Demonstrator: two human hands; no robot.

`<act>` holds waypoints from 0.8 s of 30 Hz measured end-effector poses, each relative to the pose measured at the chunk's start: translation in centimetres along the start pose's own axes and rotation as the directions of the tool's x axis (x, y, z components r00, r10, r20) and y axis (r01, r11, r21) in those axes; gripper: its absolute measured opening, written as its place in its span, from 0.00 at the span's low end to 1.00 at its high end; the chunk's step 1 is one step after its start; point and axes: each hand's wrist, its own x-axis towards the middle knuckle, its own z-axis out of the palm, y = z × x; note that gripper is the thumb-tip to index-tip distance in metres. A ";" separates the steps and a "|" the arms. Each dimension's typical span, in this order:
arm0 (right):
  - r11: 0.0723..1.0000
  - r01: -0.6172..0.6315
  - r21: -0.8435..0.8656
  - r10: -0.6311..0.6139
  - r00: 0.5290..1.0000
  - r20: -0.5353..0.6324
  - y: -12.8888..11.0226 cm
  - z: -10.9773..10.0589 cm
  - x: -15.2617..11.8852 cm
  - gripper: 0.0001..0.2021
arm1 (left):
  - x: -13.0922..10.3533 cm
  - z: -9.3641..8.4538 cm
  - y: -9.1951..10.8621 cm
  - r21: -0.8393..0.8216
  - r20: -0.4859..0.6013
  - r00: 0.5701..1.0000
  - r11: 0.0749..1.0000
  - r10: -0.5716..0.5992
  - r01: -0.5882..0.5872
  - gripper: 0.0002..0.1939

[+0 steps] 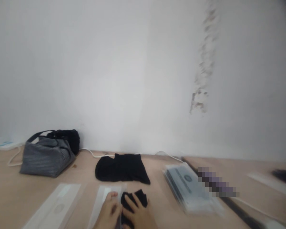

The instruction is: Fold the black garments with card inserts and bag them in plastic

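A clear plastic bag (98, 203) lies at the front middle of the table. My left hand (109, 208) is closed, its fingers curled at the bag's right edge. Just to the right is a folded black cloth piece (141, 196), partly hidden under my right hand (139, 212). That hand lies on the cloth with its fingers spread, pressing it beside the bag's edge. Whether part of the cloth is inside the bag I cannot tell. Behind both hands, another black cloth piece (122, 168) rests flat.
Another flat plastic bag (56, 206) lies at the left. A stack of bagged dark items (187, 187) sits at the right, near a dark gap (235, 208) in the tabletop. A grey striped bag (44, 159) stands by the wall, with a white cable (94, 155) behind.
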 end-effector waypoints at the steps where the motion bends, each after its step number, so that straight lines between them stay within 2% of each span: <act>1: 1.000 0.014 0.019 -0.014 1.000 0.001 0.0 0.0 0.1 0.24 | 0.0 0.0 0.1 0.015 -0.015 1.000 1.000 0.009 -0.008 0.15; 5: 0.982 0.089 0.168 -0.085 0.996 -0.033 -0.6 0.1 0.4 0.19 | -0.1 0.2 0.1 0.076 -0.021 0.999 0.996 0.046 -0.044 0.15; 8: 0.937 0.140 0.320 -0.082 0.979 -0.187 -1.5 0.4 0.6 0.12 | -0.4 0.0 0.4 0.110 -0.035 0.998 0.993 0.048 -0.044 0.15; 10: 0.906 0.116 0.408 0.022 0.948 -0.319 -1.7 0.4 0.6 0.09 | -0.6 -0.4 0.8 0.140 -0.058 0.997 0.990 0.043 -0.034 0.13; 12: 0.877 0.007 0.481 0.225 0.878 -0.423 -1.3 0.1 0.3 0.09 | -0.8 -0.8 1.1 0.181 -0.061 0.997 0.983 0.047 -0.036 0.12; 13: 0.848 -0.074 0.524 0.343 0.831 -0.438 -1.0 -0.2 0.0 0.09 | -0.9 -0.9 1.2 0.201 -0.055 0.997 0.979 0.055 -0.043 0.11; 14: 0.799 -0.162 0.579 0.457 0.789 -0.410 -0.5 -0.5 -0.4 0.09 | -0.9 -1.0 1.3 0.216 -0.050 0.997 0.975 0.066 -0.054 0.11; 15: 0.731 -0.242 0.638 0.545 0.770 -0.333 -0.1 -0.7 -0.9 0.10 | -0.9 -1.1 1.4 0.226 -0.043 0.996 0.972 0.076 -0.065 0.11; 17: 0.584 -0.347 0.734 0.587 0.805 -0.087 0.5 -1.1 -1.8 0.13 | -0.9 -1.0 1.5 0.227 -0.026 0.996 0.971 0.082 -0.074 0.11; 19: 0.495 -0.372 0.785 0.497 0.863 0.096 0.4 -1.2 -2.5 0.12 | -0.9 -0.9 1.5 0.217 -0.011 0.998 0.974 0.066 -0.062 0.12; 21: 0.476 -0.347 0.808 0.413 0.899 0.142 -0.3 -1.1 -2.7 0.11 | -0.9 -0.7 1.4 0.194 0.011 0.998 0.979 0.057 -0.058 0.12; 24: 0.470 -0.324 0.821 0.391 0.910 0.136 -1.9 -0.9 -2.2 0.13 | -0.9 -0.4 1.1 0.161 0.021 0.996 0.983 0.091 -0.093 0.11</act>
